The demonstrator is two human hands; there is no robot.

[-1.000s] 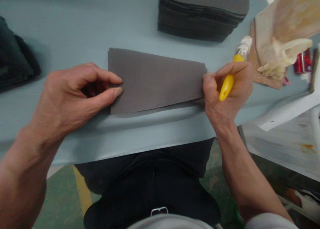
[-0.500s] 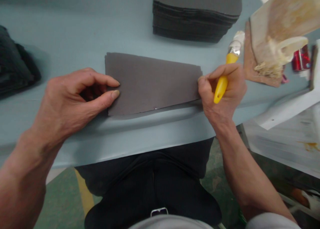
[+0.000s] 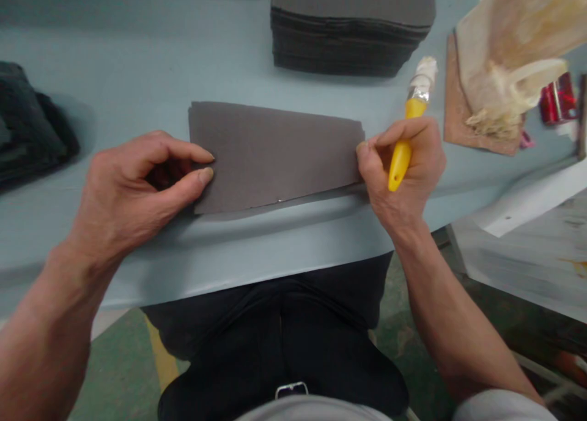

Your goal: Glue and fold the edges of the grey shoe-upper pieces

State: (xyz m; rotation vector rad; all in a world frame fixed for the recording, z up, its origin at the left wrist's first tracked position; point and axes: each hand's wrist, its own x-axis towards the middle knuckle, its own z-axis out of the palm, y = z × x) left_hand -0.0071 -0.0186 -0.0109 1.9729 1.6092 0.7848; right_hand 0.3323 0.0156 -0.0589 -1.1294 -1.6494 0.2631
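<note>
A dark grey folded sheet (image 3: 275, 158), layered at its edges, lies between my two hands near the table's front edge. A tiny pale speck shows on its lower edge. My left hand (image 3: 142, 188) has thumb and index finger on the sheet's left end, other fingers curled beneath. At the narrower right end, my right hand (image 3: 406, 170) presses thumb and finger to the sheet. That same hand holds a yellow-handled paintbrush (image 3: 400, 164), its bristles pointing away from me and coated in white. The fingers under the sheet are hidden.
A stack of dark grey pieces (image 3: 339, 41) stands at the back. Dark folded pieces (image 3: 27, 127) lie far left. To the right, a stained, crusted container (image 3: 518, 48) sits on a brown board (image 3: 454, 115), with a shiny red object (image 3: 557, 100) beside it.
The view has shifted slightly. Both hands stay at the sheet's ends, and the paintbrush is still in my right hand, turned slightly.
</note>
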